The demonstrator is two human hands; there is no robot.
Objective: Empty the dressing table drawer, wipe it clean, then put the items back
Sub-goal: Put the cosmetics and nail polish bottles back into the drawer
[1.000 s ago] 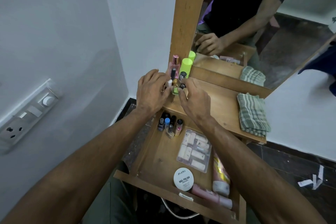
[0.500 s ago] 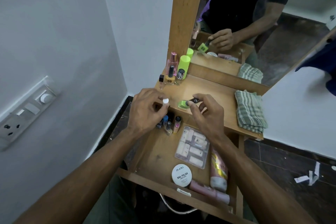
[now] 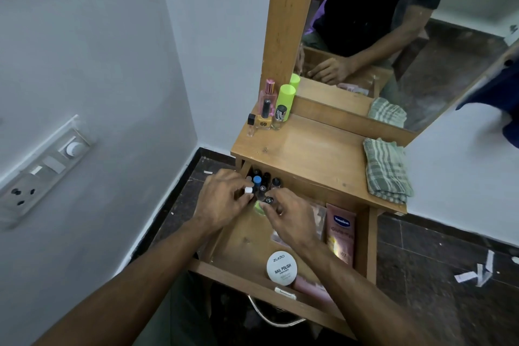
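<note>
Hands meet over the open drawer [image 3: 241, 247], at its 11 o'clock corner among small bottles [image 3: 265, 181]. Left hand [image 3: 222, 202] pinches a white-capped bottle [image 3: 248, 190]; right hand [image 3: 289, 216] pinches a black-capped green bottle [image 3: 266, 202]. A white tin [image 3: 281, 267] sits at 6 o'clock, a pink tube [image 3: 340, 233] at 3 o'clock. A checked cloth [image 3: 386, 170] lies on the tabletop [image 3: 309, 154].

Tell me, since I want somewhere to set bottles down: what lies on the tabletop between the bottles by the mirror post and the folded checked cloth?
Nothing: in the head view the tabletop is bare wood between the bottles and the cloth.
</note>
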